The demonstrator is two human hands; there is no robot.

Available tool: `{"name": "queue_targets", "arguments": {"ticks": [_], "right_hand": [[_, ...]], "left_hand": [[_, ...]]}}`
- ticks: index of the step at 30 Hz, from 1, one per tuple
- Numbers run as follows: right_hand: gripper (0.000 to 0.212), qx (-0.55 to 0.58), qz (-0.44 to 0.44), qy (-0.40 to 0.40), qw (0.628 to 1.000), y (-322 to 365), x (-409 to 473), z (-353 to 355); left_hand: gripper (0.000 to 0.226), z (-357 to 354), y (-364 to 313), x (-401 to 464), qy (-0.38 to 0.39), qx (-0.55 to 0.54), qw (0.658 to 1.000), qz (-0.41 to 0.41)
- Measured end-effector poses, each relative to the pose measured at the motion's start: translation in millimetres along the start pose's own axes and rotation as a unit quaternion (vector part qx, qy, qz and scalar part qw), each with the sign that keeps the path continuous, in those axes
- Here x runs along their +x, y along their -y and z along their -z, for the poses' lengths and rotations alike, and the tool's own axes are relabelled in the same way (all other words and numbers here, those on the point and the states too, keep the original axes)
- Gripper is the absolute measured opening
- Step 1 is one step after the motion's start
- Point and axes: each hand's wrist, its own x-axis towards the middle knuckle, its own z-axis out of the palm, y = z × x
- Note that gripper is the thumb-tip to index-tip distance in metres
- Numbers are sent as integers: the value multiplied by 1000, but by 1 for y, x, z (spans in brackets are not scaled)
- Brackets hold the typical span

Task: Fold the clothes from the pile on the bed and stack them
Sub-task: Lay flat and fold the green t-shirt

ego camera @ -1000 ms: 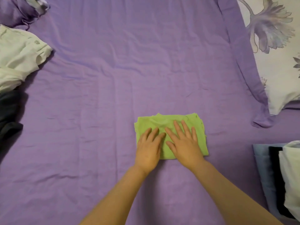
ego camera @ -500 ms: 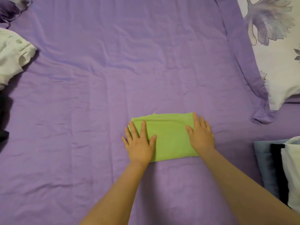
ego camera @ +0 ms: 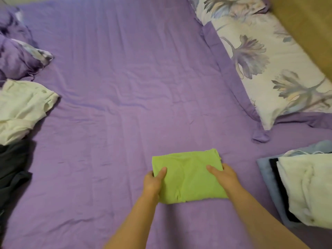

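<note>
Green garment [ego camera: 186, 177]: 1 folded piece, on the purple sheet [ego camera: 125, 105] between your 2 hands.
Left hand [ego camera: 152, 182]: pinches its left edge, thumb on top.
Right hand [ego camera: 224, 177]: pinches its right edge.
Folded stack [ego camera: 305, 186]: 1, right of your grip.
Unfolded pile [ego camera: 21, 108]: 1, far left.

A folded green cloth [ego camera: 186, 177] lies flat between both hands. The unfolded pile [ego camera: 19, 112] sits far left, the stack [ego camera: 305, 186] right.
</note>
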Motion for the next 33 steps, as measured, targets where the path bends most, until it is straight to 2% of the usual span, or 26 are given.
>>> {"name": "queue_targets", "arguments": {"ticks": [4,8,12,16,21,25,30,33], "right_hand": [[34,-2,17,-14,1000,0,-25,32],[40,-16,72,-60,995,11,-45,72],[50,-39,130,-100,986,18,-55,129],[46,-38,153,-132,979,2,-60,200],[44,-52,148,-149,976,-40,-51,298],[43,-81,123,-182,972,-80,-31,364],[47,-116,99,-191,970,-123,-6,418],[47,-120,97,-194,969,-138,9,433]], "left_hand": [[29,-7,-13,-35,15,16,1000,-13],[33,-24,-27,-65,30,24,999,-36],[27,-52,-40,-96,62,21,996,-66],[16,-100,-46,-136,110,26,990,-87],[11,-186,-38,-185,157,50,979,-120],[22,-258,-18,-216,166,80,974,-129],[7,-320,6,-239,189,92,969,-129],[11,-343,13,-242,193,106,966,-135]]}}
